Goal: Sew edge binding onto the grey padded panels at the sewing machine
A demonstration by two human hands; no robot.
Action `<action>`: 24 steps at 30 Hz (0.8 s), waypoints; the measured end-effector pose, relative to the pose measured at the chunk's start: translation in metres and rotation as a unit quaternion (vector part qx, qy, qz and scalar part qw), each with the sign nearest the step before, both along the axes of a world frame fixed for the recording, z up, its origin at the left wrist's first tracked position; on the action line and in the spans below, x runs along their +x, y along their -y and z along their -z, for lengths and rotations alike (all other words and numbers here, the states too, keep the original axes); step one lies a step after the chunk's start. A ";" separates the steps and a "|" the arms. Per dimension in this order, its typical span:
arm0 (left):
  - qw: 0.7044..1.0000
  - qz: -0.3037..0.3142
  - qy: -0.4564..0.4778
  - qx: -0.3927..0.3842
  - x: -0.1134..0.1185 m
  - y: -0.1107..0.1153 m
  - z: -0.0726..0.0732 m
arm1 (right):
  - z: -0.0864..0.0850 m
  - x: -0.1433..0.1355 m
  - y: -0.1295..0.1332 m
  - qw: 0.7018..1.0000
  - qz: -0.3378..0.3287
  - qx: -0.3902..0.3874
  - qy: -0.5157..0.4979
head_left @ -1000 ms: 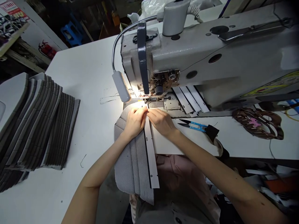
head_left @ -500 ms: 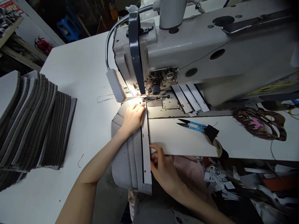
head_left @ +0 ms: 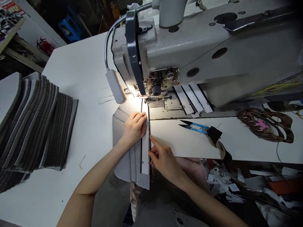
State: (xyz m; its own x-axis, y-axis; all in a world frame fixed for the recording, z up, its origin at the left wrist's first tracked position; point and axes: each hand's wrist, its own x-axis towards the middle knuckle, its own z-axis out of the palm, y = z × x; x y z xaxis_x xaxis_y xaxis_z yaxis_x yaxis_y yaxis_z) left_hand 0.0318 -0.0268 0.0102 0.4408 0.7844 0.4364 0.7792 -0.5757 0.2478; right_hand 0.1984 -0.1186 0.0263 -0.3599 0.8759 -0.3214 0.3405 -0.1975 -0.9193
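Note:
A grey fabric panel (head_left: pixel 123 135) with stitched ridges lies under the needle area of the sewing machine (head_left: pixel 156 90). Along its right edge runs a white strip (head_left: pixel 145 148) with a dark border. My left hand (head_left: pixel 134 128) rests on the panel and strip just below the presser foot, fingers bent and together, pressing down. My right hand (head_left: pixel 163 157) pinches the right edge of strip and panel between thumb and fingers, lower down. The far end of the strip sits under the lit machine foot.
Stacked grey panels (head_left: pixel 35 126) stand at the left. Right of the needle lie white strips (head_left: pixel 191 99), blue-handled snips (head_left: pixel 196 126) and a brown hair clip (head_left: pixel 262 124). A lamp (head_left: pixel 115 86) hangs beside the machine head. Scraps lie below the table edge.
The panel and strip have moved up toward the machine foot. My left hand now sits slightly lower on the strip, and my right hand has moved up a little and closed on the edge.

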 end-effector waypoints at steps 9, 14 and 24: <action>1.000 0.011 0.007 -0.019 -0.004 -0.013 0.002 | 0.007 -0.003 -0.020 1.000 0.016 0.017 -0.004; 0.999 0.004 0.024 -0.041 -0.004 0.006 0.000 | 0.005 -0.006 -0.035 0.998 0.003 0.036 0.056; 0.999 0.000 0.034 -0.040 -0.004 -0.001 0.002 | -0.003 -0.011 -0.024 0.983 -0.048 0.082 0.158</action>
State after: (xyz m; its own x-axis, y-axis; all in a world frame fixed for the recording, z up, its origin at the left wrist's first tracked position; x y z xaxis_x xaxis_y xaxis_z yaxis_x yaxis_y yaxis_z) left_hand 0.0277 -0.0257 0.0079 0.4125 0.8180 0.4008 0.7583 -0.5522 0.3465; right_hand 0.1879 -0.0949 0.0297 -0.3480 0.8922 -0.2877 0.6236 -0.0088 -0.7817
